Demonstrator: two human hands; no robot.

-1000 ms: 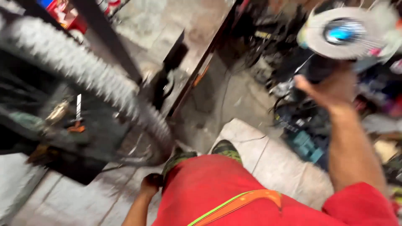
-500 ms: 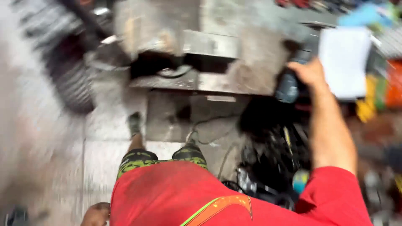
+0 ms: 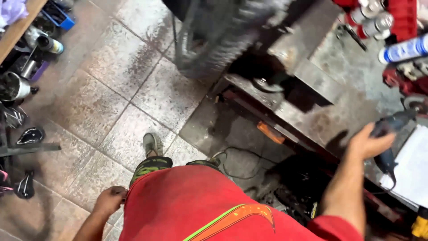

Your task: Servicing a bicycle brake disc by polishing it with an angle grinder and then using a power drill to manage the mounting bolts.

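our right hand point(image 3: 369, 143) grips a dark blue-grey angle grinder point(image 3: 391, 134) resting on the worn steel workbench point(image 3: 339, 102). our left hand point(image 3: 109, 200) hangs loosely curled, empty. no grinding shows yet.

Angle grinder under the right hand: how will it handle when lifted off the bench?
The angle grinder looks dense, so probably nose-heavy toward the disc. Its cord trails and may drag. The right hand wraps only part of the body, so it could twist.

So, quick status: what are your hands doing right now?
Right hand gripping angle grinder on metal workbench. Left hand at hip, holding nothing visible. White sheet beside grinder.
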